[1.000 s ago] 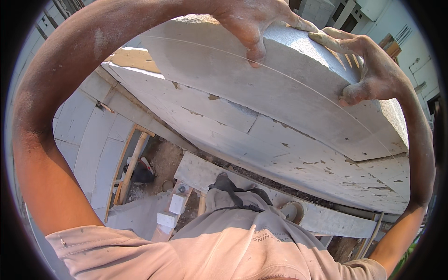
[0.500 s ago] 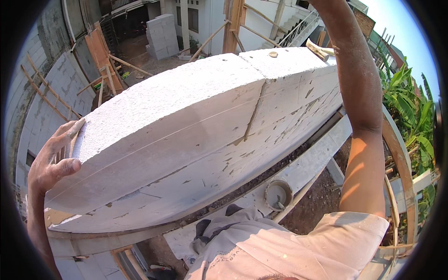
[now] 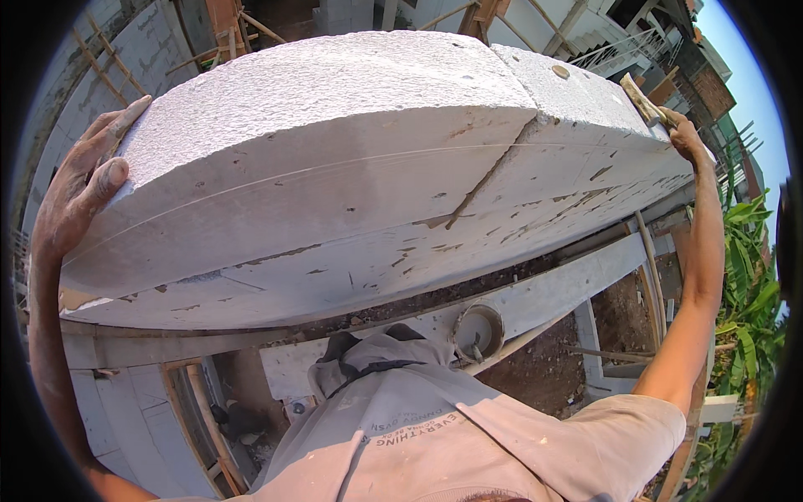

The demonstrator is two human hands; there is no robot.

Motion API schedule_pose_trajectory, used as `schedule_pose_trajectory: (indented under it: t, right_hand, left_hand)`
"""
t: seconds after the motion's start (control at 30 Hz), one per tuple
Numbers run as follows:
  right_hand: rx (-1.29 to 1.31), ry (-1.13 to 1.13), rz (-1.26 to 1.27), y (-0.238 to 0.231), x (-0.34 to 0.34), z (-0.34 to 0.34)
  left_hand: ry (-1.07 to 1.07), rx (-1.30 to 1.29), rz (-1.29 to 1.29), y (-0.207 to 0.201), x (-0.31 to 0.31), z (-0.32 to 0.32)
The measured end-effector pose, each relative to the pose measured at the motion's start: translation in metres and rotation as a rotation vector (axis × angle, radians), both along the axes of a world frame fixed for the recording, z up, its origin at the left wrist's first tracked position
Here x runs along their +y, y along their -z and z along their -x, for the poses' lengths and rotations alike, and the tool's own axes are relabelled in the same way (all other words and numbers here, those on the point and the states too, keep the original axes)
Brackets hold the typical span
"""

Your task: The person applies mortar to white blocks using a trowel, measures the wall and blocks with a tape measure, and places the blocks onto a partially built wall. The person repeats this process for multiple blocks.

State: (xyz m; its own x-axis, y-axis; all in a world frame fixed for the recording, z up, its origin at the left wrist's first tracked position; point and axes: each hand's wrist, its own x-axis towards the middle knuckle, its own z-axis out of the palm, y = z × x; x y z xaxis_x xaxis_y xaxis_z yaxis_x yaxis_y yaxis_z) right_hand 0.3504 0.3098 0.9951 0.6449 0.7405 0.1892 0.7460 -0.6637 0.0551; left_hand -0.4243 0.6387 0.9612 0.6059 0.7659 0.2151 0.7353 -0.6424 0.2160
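A wall of large white blocks point(image 3: 335, 167) fills the upper view, with a mortar joint running down between the near block and the block to its right point(image 3: 585, 125). My left hand point(image 3: 79, 180) grips the left end of the near block, fingers spread over its edge. My right hand point(image 3: 682, 134) is stretched far out to the right at the top of the wall. It is closed on the handle of a trowel point(image 3: 642, 99) whose blade rests on the block top.
A taut guide string runs along the wall face. Below stand a round bucket point(image 3: 478, 330) on a grey ledge, bare earth point(image 3: 552, 368), wooden scaffold poles point(image 3: 213, 418) and green banana leaves point(image 3: 744, 284) at the right.
My view has swung and closed in on the wall. My left hand moved up along the block's left end; my right hand stays at the far right top with the trowel.
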Motion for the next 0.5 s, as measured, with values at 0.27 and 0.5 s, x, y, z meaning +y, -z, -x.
schedule_pose_trajectory:
  t: [0.27,0.5]
  right_hand:
    - [-0.741,-0.412,0.266,-0.080,-0.012,0.002]
    - [-0.903,-0.374,0.247,-0.160,0.120,0.122]
  left_hand:
    - [0.212,0.110,-0.300,0.015,-0.002,0.003]
    - [0.266,0.166,-0.357,0.018,0.003,0.001]
